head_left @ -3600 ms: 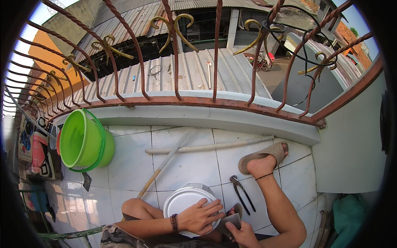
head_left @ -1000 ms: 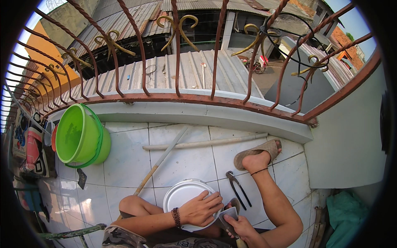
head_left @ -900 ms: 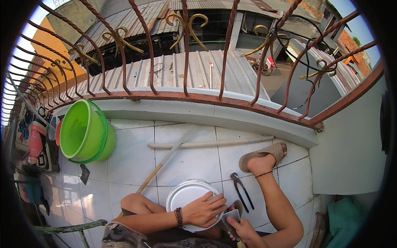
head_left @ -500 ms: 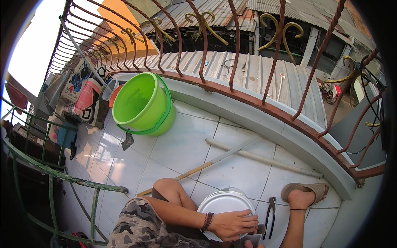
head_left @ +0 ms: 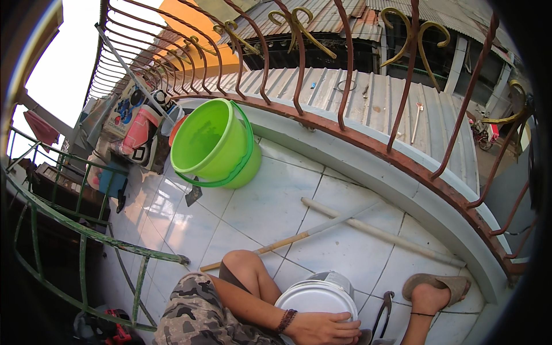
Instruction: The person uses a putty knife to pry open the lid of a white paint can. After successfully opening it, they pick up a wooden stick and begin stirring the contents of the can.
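Note:
A small tub with a white round lid [head_left: 313, 299] stands on the tiles between my legs, at the lower middle. My left hand [head_left: 325, 329], with a braided bracelet at the wrist, lies over the lid's near right part. Its fingers are stretched out side by side, tips at the rim. A grey piece [head_left: 365, 337] shows by the fingertips, partly cut off by the lower edge; I cannot tell what it is. My right hand is out of view. Dark-handled pliers [head_left: 382, 313] lie on the floor to the right of the tub.
A bright green bucket [head_left: 215, 144] stands ahead, left of centre. A wooden-ended stick [head_left: 287, 240] and a pale pipe [head_left: 382, 231] cross on the white tiles. Brown railing [head_left: 368, 137] curves beyond; green railing [head_left: 115, 247] runs at left. My sandalled foot [head_left: 434, 293] rests at right.
The view has shifted, so the scene sits farther right. My left hand is lower in the picture, nearer the lid's near edge. The fingertips of my right hand have left the view.

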The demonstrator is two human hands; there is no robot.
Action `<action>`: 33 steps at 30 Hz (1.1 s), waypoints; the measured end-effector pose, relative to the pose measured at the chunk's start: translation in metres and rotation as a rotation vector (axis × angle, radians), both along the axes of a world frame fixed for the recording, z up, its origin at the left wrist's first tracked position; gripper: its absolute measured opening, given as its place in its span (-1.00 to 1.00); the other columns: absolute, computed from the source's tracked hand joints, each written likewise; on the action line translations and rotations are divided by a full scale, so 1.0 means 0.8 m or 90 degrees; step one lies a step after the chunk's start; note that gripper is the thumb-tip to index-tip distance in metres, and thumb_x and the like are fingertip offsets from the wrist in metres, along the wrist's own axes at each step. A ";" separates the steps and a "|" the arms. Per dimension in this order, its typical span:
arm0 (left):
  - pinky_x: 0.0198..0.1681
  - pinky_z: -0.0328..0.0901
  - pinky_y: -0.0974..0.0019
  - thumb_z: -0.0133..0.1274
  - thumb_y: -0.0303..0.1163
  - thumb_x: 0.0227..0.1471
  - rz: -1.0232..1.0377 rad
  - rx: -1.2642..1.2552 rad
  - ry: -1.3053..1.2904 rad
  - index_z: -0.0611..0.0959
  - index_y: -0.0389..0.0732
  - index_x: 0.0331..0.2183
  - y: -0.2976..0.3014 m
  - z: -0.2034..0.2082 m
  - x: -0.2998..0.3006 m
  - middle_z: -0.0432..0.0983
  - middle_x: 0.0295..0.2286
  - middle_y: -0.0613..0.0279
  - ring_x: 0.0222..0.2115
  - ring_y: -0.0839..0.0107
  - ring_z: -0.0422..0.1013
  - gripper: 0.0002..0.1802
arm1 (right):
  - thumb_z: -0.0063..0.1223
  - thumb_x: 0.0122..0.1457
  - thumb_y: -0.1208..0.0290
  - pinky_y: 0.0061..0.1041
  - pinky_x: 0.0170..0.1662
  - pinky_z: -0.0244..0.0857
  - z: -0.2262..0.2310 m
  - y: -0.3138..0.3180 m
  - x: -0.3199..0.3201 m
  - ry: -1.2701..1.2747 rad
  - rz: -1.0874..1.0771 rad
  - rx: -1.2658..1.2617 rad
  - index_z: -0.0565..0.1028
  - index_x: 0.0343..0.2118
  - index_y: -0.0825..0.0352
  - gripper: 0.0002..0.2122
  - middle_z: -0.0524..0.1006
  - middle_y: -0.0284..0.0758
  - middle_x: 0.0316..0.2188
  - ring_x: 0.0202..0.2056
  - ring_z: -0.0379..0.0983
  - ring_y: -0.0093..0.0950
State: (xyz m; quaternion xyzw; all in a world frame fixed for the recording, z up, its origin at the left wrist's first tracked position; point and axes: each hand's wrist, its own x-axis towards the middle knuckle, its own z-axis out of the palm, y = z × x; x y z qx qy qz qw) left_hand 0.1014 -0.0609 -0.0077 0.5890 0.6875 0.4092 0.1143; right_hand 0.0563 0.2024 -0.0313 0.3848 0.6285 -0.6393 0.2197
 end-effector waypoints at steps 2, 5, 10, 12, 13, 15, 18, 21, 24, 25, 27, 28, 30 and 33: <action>-0.02 0.22 -0.02 -0.08 -0.28 0.11 0.017 0.019 0.013 0.56 -0.30 -0.14 0.001 0.000 0.000 0.43 -0.10 -0.04 0.02 0.08 0.35 -0.65 | 0.13 0.28 0.13 -0.48 -0.42 0.32 -0.006 0.005 -0.005 0.013 -0.003 0.001 0.54 -0.21 0.37 -0.67 0.52 -0.37 -0.49 -0.49 0.40 -0.53; -0.01 0.21 -0.01 -0.08 -0.28 0.11 -0.014 0.006 -0.037 0.55 -0.30 -0.14 -0.001 0.002 -0.001 0.42 -0.09 -0.02 0.00 0.10 0.35 -0.65 | 0.14 0.28 0.12 -0.50 -0.45 0.31 -0.013 0.007 -0.002 0.026 -0.010 0.006 0.54 -0.22 0.35 -0.68 0.51 -0.38 -0.51 -0.52 0.39 -0.54; 0.03 0.18 0.01 -0.06 -0.25 0.11 -0.007 -0.006 -0.007 0.55 -0.26 -0.14 -0.001 -0.001 0.004 0.41 -0.07 0.03 0.02 0.13 0.34 -0.65 | 0.15 0.27 0.11 -0.53 -0.51 0.28 -0.014 0.005 0.043 0.021 -0.021 0.012 0.53 -0.25 0.33 -0.68 0.49 -0.40 -0.55 -0.57 0.37 -0.55; 0.11 0.11 0.00 -0.01 -0.22 0.05 -0.026 -0.038 -0.006 0.52 -0.31 -0.07 0.000 -0.006 0.007 0.38 -0.03 0.01 0.09 0.10 0.27 -0.55 | 0.15 0.27 0.10 -0.54 -0.53 0.27 -0.011 0.004 0.079 0.020 -0.038 0.020 0.53 -0.25 0.32 -0.69 0.48 -0.41 -0.57 -0.60 0.36 -0.56; 0.18 0.04 -0.01 0.04 -0.21 -0.02 -0.040 -0.071 -0.011 0.49 -0.36 -0.01 -0.003 -0.012 0.012 0.34 0.01 -0.03 0.15 0.07 0.20 -0.43 | 0.15 0.26 0.10 -0.54 -0.54 0.26 -0.009 0.000 0.097 0.022 -0.041 0.023 0.52 -0.26 0.31 -0.69 0.48 -0.42 -0.58 -0.61 0.35 -0.56; 0.21 0.02 -0.03 0.09 -0.18 -0.04 -0.060 -0.103 -0.006 0.49 -0.40 0.02 -0.003 -0.010 0.012 0.29 0.03 -0.04 0.21 0.06 0.13 -0.36 | 0.16 0.26 0.09 -0.56 -0.56 0.25 -0.004 -0.009 0.136 0.028 -0.050 0.041 0.52 -0.27 0.30 -0.69 0.47 -0.43 -0.59 -0.63 0.34 -0.57; 0.21 0.02 -0.01 0.10 -0.19 -0.05 -0.068 -0.119 0.039 0.49 -0.38 -0.01 0.000 -0.006 0.011 0.30 0.02 -0.02 0.19 0.08 0.15 -0.39 | 0.16 0.26 0.09 -0.57 -0.60 0.23 0.006 -0.020 0.205 0.042 -0.070 0.057 0.52 -0.28 0.28 -0.69 0.46 -0.44 -0.62 -0.66 0.33 -0.58; 0.18 0.04 0.01 0.09 -0.22 -0.06 -0.046 -0.117 0.087 0.50 -0.34 -0.05 -0.002 -0.004 0.011 0.32 -0.01 -0.01 0.17 0.11 0.17 -0.44 | 0.17 0.25 0.08 -0.59 -0.63 0.22 0.016 -0.037 0.268 0.070 -0.081 0.072 0.51 -0.29 0.27 -0.69 0.44 -0.45 -0.64 -0.69 0.32 -0.59; 0.16 0.07 0.01 0.08 -0.23 -0.07 -0.028 -0.126 0.107 0.49 -0.30 -0.02 -0.013 -0.002 0.015 0.32 -0.02 -0.03 0.16 0.11 0.19 -0.44 | 0.18 0.25 0.07 -0.61 -0.67 0.20 0.022 -0.058 0.313 0.081 -0.037 0.052 0.51 -0.31 0.25 -0.70 0.43 -0.47 -0.66 -0.72 0.30 -0.60; 0.15 0.07 0.00 0.08 -0.23 -0.07 -0.047 -0.123 0.118 0.49 -0.29 -0.02 -0.008 0.002 0.011 0.32 -0.01 -0.03 0.16 0.11 0.19 -0.44 | 0.19 0.24 0.10 -0.58 -0.66 0.25 0.029 -0.064 0.322 0.085 -0.040 0.054 0.51 -0.30 0.31 -0.68 0.47 -0.42 -0.64 -0.70 0.36 -0.58; 0.14 0.08 -0.01 0.07 -0.25 -0.07 -0.074 -0.123 0.131 0.50 -0.26 0.00 -0.002 0.009 0.006 0.33 -0.01 -0.03 0.14 0.10 0.21 -0.44 | 0.22 0.22 0.15 -0.53 -0.64 0.35 0.045 -0.077 0.337 0.086 -0.041 0.049 0.52 -0.28 0.42 -0.65 0.54 -0.33 -0.58 -0.65 0.47 -0.54; 0.15 0.08 -0.01 0.07 -0.25 -0.08 -0.080 -0.127 0.149 0.50 -0.25 0.00 0.000 0.014 0.002 0.33 -0.01 -0.02 0.16 0.11 0.21 -0.44 | 0.22 0.22 0.18 -0.53 -0.64 0.35 0.050 -0.083 0.341 0.087 -0.051 0.065 0.51 -0.26 0.43 -0.67 0.55 -0.32 -0.57 -0.65 0.47 -0.54; 0.16 0.07 -0.03 0.06 -0.26 -0.09 -0.062 -0.158 0.140 0.50 -0.24 0.01 -0.018 0.013 0.006 0.34 -0.01 -0.01 0.18 0.11 0.20 -0.43 | 0.22 0.21 0.24 -0.53 -0.65 0.36 0.057 -0.094 0.336 0.050 -0.032 0.074 0.51 -0.23 0.44 -0.70 0.56 -0.31 -0.54 -0.65 0.47 -0.54; 0.23 0.03 -0.09 0.07 -0.27 -0.13 -0.072 -0.151 0.207 0.53 -0.19 0.00 -0.003 0.011 -0.001 0.34 0.01 0.03 0.26 0.12 0.12 -0.43 | 0.20 0.24 0.22 -0.58 -0.65 0.32 0.080 -0.103 0.325 0.083 -0.062 0.093 0.53 -0.19 0.42 -0.69 0.55 -0.34 -0.54 -0.67 0.43 -0.57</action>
